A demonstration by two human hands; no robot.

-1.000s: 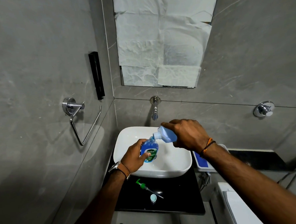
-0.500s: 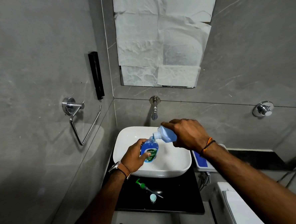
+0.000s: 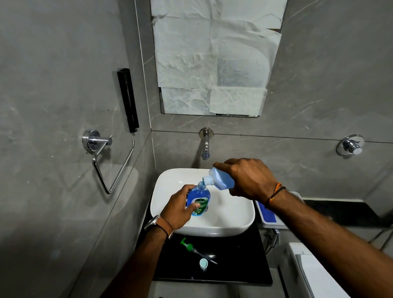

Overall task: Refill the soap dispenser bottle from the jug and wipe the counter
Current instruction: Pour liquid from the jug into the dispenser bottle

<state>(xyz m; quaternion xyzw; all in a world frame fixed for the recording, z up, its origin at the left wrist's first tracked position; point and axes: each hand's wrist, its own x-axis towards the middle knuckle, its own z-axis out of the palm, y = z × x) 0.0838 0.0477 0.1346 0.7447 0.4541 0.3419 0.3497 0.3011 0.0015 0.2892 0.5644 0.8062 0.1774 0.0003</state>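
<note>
My left hand (image 3: 179, 206) grips a clear soap dispenser bottle (image 3: 199, 200) full of blue liquid, upright over the white basin (image 3: 229, 218). My right hand (image 3: 250, 179) holds a pale blue jug (image 3: 220, 178) tipped to the left, its white spout touching the bottle's open neck. On the black counter (image 3: 239, 261) in front of the basin lie the green pump head (image 3: 190, 246) with its tube and a small light blue cap (image 3: 203, 262).
A wall tap (image 3: 205, 146) juts out above the basin. A chrome towel ring (image 3: 109, 163) hangs on the left wall. A white and blue object (image 3: 267, 214) sits right of the basin, a white fixture (image 3: 313, 273) lower right. Paper covers the mirror (image 3: 217, 50).
</note>
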